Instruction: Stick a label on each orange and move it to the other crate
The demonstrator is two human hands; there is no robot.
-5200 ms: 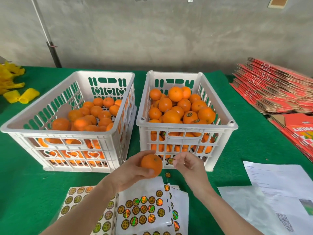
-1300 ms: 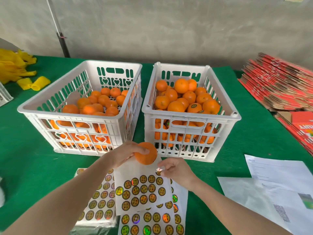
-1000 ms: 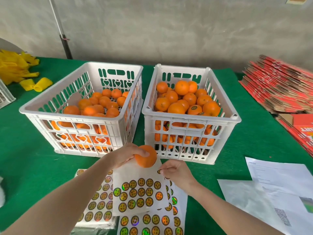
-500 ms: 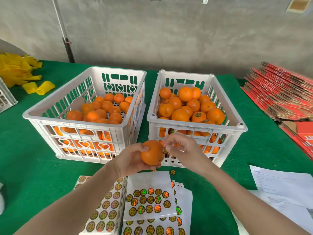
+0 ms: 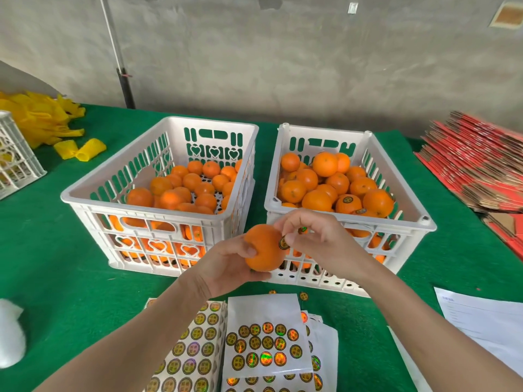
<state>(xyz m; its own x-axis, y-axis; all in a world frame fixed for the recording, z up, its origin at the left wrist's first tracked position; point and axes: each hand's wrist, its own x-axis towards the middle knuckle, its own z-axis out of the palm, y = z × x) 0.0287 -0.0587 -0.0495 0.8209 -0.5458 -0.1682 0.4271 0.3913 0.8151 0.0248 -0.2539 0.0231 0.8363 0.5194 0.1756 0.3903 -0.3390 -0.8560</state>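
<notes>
- Closest to me, sticker sheets (image 5: 266, 343) lie on the green table (image 5: 56, 278). They are full of round, shiny gold and black stickers, and some sheets lie on top of others.
- A soft white lump (image 5: 10, 340) sits at the left edge, and white papers (image 5: 481, 329) lie on the right.
- Two loose stickers (image 5: 303, 296) lie on the cloth just past the sheets.
- Above the sheets, the left hand (image 5: 226, 267) holds one orange (image 5: 263, 247) up in the air. Its fingers wrap under the orange and its thumb lies on top.
- The right hand (image 5: 319, 241) is at the right side of that orange. Its fingers are curled, and its thumb and first finger pinch a round label (image 5: 283, 242) against the peel.
- The orange is in front of the two crates, near the gap between them. It is not in either one.
- Behind the hands, the left crate (image 5: 152, 219) is white and has plain oranges (image 5: 169, 199) low inside it.
- Next to it, the right crate (image 5: 396, 223) is white too, with oranges piled high. One labelled orange (image 5: 348, 203) near the front has a sticker on top.
- Far left, there are yellow foam nets (image 5: 82, 149) and a small white crate (image 5: 17, 162).
- Far right, flat red boxes (image 5: 475, 162) sit in a stack.
- At the very back is a grey wall (image 5: 283, 58) with a thin pole (image 5: 119, 58) in front of it.
</notes>
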